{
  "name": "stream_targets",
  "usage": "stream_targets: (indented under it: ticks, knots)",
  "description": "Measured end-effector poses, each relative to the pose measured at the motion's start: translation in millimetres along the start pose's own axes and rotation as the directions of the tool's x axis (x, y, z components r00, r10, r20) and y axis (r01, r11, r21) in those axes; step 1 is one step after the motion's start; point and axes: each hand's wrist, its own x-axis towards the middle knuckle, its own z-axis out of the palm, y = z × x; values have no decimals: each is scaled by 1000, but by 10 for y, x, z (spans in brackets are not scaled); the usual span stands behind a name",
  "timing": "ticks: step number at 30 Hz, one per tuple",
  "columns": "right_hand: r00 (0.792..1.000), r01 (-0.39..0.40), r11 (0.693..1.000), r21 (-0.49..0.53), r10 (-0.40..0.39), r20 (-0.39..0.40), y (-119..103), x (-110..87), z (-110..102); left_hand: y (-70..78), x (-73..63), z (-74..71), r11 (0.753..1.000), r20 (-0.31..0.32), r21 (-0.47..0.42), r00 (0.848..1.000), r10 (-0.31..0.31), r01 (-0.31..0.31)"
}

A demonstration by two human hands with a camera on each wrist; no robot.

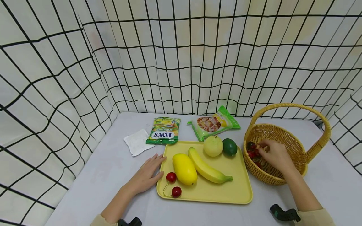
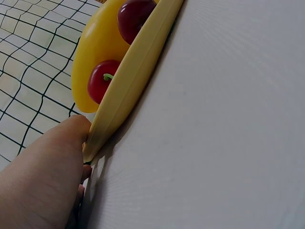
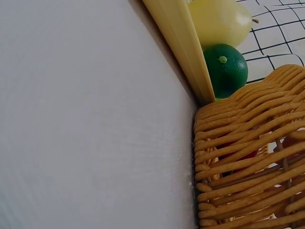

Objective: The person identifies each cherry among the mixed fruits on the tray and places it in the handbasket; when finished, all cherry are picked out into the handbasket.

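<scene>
My left hand (image 1: 147, 175) lies with extended fingers along the left rim of a yellow tray (image 1: 217, 198); its thumb touches the rim in the left wrist view. Close to that thumb are two red cherries with stems, an upper cherry (image 1: 171, 177) and a lower cherry (image 1: 176, 192). A yellow mango (image 1: 184, 169) and a banana (image 1: 209, 169) lie beside them. Inside a wicker basket (image 1: 275, 180), my right hand (image 1: 275, 154) has bent fingers with the tips at several red cherries (image 1: 251, 154). Whether it pinches one is unclear; the basket wall mostly hides it in the right wrist view.
A pale round pear (image 1: 213, 146) and a dark green lime (image 1: 230, 147) sit at the tray's back right. Behind it lie a green candy bag (image 1: 164, 130), another green snack bag (image 1: 213, 123) and a white tissue (image 1: 136, 142). The basket's tall handle (image 1: 291, 105) arches up. Netting encloses the table.
</scene>
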Motion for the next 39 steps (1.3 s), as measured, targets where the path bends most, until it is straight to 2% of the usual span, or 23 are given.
stream_targets:
  ticks: [8, 17, 28, 39]
  knots:
    - [998, 25, 1000, 2, -25, -56, -136, -32, -10, -7, -16, -3, 1000, -4, 4, 1000, -4, 4]
    - [987, 118, 993, 2, -117, -112, -399, -88, -13, -1, -17, -1, 1000, 1, -6, 1000, -12, 12]
    - [946, 273, 962, -14, -271, -177, -689, -136, 64, 1, -3, 2, 1000, 4, -12, 1000, -20, 20]
    - [905, 389, 921, -34, -389, -174, -1013, -202, 208, 2, 4, 3, 1000, 2, -14, 1000, -13, 13]
